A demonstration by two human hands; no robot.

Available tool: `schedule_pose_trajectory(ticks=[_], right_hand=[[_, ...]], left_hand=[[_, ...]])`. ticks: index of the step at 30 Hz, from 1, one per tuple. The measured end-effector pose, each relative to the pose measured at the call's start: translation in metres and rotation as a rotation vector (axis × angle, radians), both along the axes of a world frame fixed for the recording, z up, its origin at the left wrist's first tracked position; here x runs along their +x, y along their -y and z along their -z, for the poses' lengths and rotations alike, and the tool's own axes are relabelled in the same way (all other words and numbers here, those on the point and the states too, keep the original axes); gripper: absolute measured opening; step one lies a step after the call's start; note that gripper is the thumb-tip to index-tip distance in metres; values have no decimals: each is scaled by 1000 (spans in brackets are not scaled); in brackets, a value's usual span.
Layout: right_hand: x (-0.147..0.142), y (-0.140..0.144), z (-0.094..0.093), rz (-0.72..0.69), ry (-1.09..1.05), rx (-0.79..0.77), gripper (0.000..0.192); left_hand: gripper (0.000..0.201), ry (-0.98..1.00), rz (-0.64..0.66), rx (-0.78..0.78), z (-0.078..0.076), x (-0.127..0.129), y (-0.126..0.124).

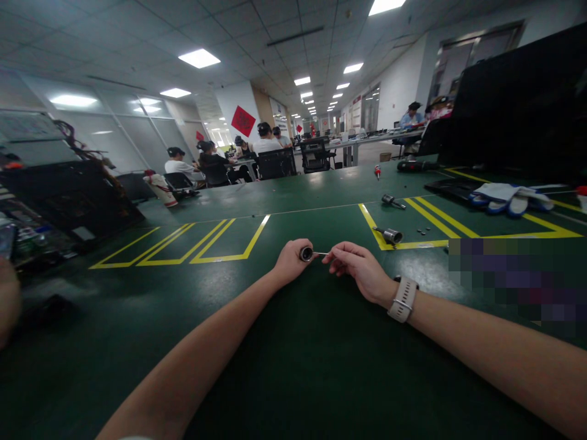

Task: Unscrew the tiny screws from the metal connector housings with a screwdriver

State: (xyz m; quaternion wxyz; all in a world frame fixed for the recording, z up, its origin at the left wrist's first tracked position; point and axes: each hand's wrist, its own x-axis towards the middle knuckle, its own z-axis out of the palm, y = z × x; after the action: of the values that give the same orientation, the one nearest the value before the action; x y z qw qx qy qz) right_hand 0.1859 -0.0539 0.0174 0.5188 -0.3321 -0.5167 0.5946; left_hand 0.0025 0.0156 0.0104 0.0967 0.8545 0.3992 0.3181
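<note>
Over the dark green table (284, 366), my left hand (292, 261) is wrapped round a dark, cup-shaped metal hole saw (306, 253), its round open end facing me. My right hand (355, 266), with a pale watch on the wrist, pinches a thin metal rod (323, 253) that reaches across to the left hand's fingers. Whether the rod's far tip sits in the hole saw is hidden. A similar hole saw (391, 236) lies on its side on the yellow tape, and another (392, 201) lies farther back. Several small dark pieces (422, 231) are scattered nearby.
Yellow tape outlines (229, 258) mark the table. White-and-blue gloves (511, 198) and a power drill (416, 165) lie at the right, near a large black monitor (518, 104). A red-handled tool (377, 172) lies at the back. Part of a person's arm (8, 302) shows at the left edge.
</note>
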Motion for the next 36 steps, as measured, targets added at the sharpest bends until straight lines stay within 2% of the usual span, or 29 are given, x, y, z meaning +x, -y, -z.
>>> schedule_pose_trajectory(ticks=[6,13,16,21,25,36], right_hand=[[-1,-1,1,4,73,-14,14],[1,-4,1,-33,-44,-48,15],[0,-3,1,-25,-44,-40,15],[-2,-1,0,22,43,-2,14],[-2,-1,1,12,87,-9,13],[1,-3,-2,-44,-53,-62,16]], left_hand=[[12,-134,-73,97,-1,1,0],[19,56,34,-37,1,-1,-1],[20,76,27,-50,0,-1,0],[14,-100,-60,70,1,0,-2],[11,-215,-73,143,3,0,-3],[19,77,84,-78,2,-2,-2]])
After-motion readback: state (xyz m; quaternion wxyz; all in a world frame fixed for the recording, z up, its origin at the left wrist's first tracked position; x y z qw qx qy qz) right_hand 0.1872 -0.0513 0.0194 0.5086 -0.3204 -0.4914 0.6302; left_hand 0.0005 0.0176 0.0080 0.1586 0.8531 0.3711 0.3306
